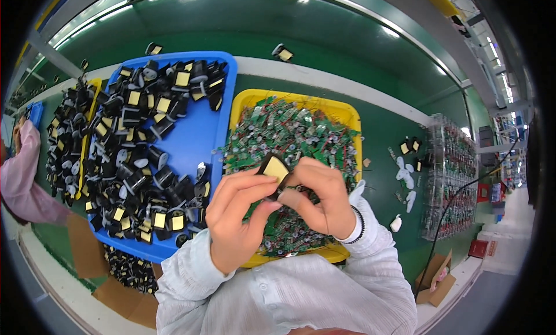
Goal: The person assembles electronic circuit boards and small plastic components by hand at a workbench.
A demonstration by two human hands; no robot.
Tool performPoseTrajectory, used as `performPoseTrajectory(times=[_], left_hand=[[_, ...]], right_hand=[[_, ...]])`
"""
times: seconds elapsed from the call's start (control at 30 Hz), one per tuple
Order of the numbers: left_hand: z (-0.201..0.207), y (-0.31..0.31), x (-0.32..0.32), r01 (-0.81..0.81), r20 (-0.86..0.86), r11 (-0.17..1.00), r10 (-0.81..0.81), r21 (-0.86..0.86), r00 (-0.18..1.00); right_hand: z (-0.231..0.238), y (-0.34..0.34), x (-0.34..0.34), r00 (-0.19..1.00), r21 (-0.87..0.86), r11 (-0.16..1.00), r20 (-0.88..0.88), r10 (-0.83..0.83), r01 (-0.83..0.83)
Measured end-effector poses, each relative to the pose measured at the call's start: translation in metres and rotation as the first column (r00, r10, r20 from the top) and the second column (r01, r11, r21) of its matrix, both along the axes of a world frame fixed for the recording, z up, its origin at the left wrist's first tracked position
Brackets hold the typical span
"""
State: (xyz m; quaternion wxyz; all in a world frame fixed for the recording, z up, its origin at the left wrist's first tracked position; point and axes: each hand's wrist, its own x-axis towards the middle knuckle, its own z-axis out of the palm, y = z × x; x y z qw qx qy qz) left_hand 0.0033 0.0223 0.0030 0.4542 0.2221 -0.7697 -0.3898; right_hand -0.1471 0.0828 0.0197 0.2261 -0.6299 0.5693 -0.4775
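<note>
Between my hands is a small black plastic housing (pixel 274 169) with a pale yellow square pad on its face. My left hand (pixel 238 210) grips its left side, thumb below and fingers above. The fingers of my right hand (pixel 319 197) are closed at its right edge, pinching something there that they mostly hide. Both hands are above a yellow tray (pixel 357 126) heaped with green circuit boards (pixel 295 129) with red wires. To the left, a blue tray (pixel 197 135) holds many similar black housings (pixel 165 106), some with yellow pads.
Clear stacked racks (pixel 452 178) of circuit boards stand at the right. White finger covers (pixel 405 173) and a few black housings (pixel 410 145) lie beside them. Cardboard boxes (pixel 128 297) (pixel 437 280) sit low on both sides. Another person's pink sleeve (pixel 36 178) shows at far left.
</note>
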Motion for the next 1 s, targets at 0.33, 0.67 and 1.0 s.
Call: performPoseTrajectory(times=[0.33, 0.67, 1.0], left_hand=[[0.007, -0.002, -0.002, 0.188, -0.087, 0.886, -0.166, 0.423, 0.982], [-0.01, -0.008, 0.003, 0.244, -0.153, 0.856, -0.195, 0.455, 0.969], [-0.011, -0.007, 0.004, 0.326, -0.21, 0.874, -0.265, 0.361, 0.941]], right_hand=[[0.003, 0.0, -0.007, 0.985, 0.13, 0.99, 0.171, 0.024, -0.047], [0.01, 0.009, 0.003, 0.99, 0.261, 0.961, 0.128, 0.057, -0.089], [0.011, 0.011, 0.003, 0.996, 0.17, 0.983, 0.055, 0.065, -0.074]])
